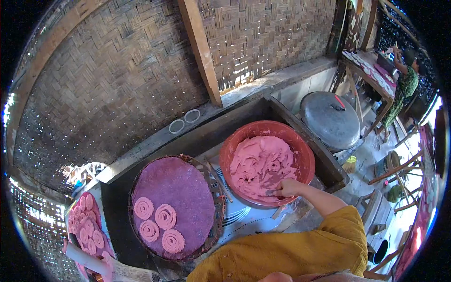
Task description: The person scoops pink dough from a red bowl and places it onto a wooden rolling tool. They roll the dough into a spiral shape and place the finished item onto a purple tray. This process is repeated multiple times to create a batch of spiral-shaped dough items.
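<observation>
My right hand reaches into a red plastic basin filled with sticky pink dough. Its fingers are closed around a small grey tool whose flat end touches the dough; the kind is hard to make out. My left hand is not seen. Left of the basin lies a round tray covered with purple cloth. Several pink dough spirals rest on its left part.
Dough-smeared wood with a pale tube stands at lower left, near more pink spirals. A dark wooden trough surrounds basin and tray. Beyond it are a large metal lid and, far right, another person at a table.
</observation>
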`<state>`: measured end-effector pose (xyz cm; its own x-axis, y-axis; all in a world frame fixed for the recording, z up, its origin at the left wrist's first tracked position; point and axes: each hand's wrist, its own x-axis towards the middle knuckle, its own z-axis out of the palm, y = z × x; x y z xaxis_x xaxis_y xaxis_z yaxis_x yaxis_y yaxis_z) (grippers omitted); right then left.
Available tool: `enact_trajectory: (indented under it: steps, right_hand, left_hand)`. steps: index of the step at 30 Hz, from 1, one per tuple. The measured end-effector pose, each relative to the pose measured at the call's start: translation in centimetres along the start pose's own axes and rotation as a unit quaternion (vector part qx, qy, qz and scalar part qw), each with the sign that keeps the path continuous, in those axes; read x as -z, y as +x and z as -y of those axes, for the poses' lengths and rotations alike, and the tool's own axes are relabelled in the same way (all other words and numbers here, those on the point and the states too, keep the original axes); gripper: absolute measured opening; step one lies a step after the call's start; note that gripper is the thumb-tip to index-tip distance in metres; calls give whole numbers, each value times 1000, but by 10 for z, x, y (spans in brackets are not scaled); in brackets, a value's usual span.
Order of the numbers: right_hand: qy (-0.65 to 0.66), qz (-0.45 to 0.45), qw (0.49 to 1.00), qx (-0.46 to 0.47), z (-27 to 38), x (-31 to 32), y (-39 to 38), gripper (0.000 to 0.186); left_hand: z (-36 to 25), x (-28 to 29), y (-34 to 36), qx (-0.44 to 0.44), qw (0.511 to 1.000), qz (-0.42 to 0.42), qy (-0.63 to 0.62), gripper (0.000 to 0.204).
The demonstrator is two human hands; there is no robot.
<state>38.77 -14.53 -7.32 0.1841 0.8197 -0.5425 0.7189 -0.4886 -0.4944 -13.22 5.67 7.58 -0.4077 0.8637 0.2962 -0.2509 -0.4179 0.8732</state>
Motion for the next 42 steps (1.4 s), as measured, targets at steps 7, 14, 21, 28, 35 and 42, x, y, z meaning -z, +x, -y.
enact_trajectory:
  steps: [7, 14, 21, 28, 35, 42]
  right_hand:
    - [285, 39, 957, -40, 2, 17, -22, 29]
    - [365, 21, 913, 179, 62, 73, -82, 33]
    - [400, 348, 778, 337, 168, 54, -85, 52]
    - [-290, -171, 794, 506, 271, 97, -153, 41]
    - [-504, -378, 531, 567, 341, 34, -197, 32]
    - [-484, -465, 334, 662, 322, 30, -179, 13]
  left_hand:
    - [-19, 7, -6, -25, 999, 24, 41, 42]
    - [-75, -2, -29, -133, 965, 132, 182, 43]
    - [-81, -66, -91, -215, 776, 479, 348, 48]
    - [-89, -48, -108, -216, 733, 463, 450, 46]
    - [-77, -42, -100, -216, 731, 465, 451, 48]
    - [-65, -26, -98, -100, 763, 490, 409, 37]
